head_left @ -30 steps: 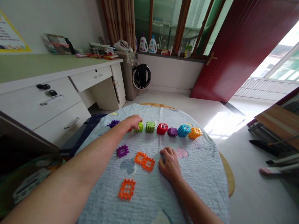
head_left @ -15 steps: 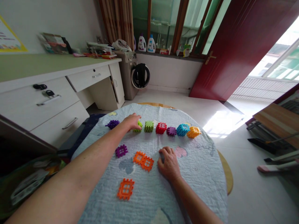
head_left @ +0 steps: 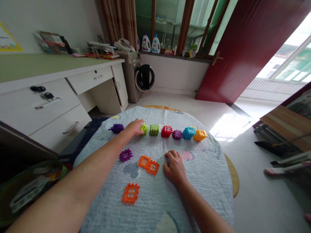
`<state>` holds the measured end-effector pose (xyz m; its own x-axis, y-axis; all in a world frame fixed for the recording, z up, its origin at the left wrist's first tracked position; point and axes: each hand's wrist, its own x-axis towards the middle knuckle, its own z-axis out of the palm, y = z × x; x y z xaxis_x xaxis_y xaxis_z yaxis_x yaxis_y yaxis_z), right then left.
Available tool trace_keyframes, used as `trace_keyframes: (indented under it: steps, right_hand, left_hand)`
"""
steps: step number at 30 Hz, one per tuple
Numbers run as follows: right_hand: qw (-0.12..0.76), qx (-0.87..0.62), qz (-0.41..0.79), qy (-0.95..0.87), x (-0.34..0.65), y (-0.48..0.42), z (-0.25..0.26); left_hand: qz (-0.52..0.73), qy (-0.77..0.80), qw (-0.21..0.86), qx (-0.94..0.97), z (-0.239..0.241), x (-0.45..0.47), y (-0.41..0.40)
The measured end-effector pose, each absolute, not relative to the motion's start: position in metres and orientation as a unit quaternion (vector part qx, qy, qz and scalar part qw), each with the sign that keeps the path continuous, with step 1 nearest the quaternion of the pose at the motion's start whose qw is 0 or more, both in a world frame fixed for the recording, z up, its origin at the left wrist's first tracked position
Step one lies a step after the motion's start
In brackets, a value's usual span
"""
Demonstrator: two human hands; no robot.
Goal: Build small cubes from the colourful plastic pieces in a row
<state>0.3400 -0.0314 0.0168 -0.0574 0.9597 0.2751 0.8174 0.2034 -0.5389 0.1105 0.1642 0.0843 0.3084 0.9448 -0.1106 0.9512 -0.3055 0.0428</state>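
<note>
My left hand (head_left: 136, 127) reaches to the far side of the table. Its thumb and fingers close at the left side of a lime-green toy block (head_left: 145, 129), partly hidden by the hand. My right hand (head_left: 174, 166) rests palm down on the cloth, fingers loosely bent and apart, holding nothing. Left of it lie two joined orange window panels (head_left: 148, 165). Nearer me is a single orange panel (head_left: 131, 193), and a purple panel (head_left: 125, 155) lies beside my left forearm. A second green block (head_left: 154, 130) stands right of the one at my left hand.
Along the row stand a dark purple piece (head_left: 117, 128), a red block (head_left: 166, 131), a purple block (head_left: 177, 134), a blue block (head_left: 189, 133) and a yellow-orange block (head_left: 200, 135). A pale blue cloth (head_left: 204, 187) covers the round table. Drawers (head_left: 53, 106) stand at left.
My left hand has drawn slightly left, its fingers curling in, so more of the lime-green block shows. My right hand stays on the cloth. The view has shifted slightly.
</note>
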Motion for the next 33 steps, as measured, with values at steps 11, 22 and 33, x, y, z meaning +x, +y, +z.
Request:
trace_keyframes:
  steps: [11, 22, 33]
  right_hand:
    - [0.297, -0.616, 0.12, -0.72, 0.341, -0.03, 0.016]
    - [0.218, -0.488, 0.086, -0.841, 0.335, -0.044, 0.028]
    - [0.202, -0.527, 0.068, -0.823, 0.328, -0.044, 0.027]
  left_hand:
    - [0.17, 0.527, 0.069, 0.83, 0.083, 0.096, 0.043]
    - [0.111, 0.451, 0.208, 0.861, 0.039, 0.115, -0.003]
    - [0.128, 0.453, 0.187, 0.862, 0.042, 0.123, -0.004]
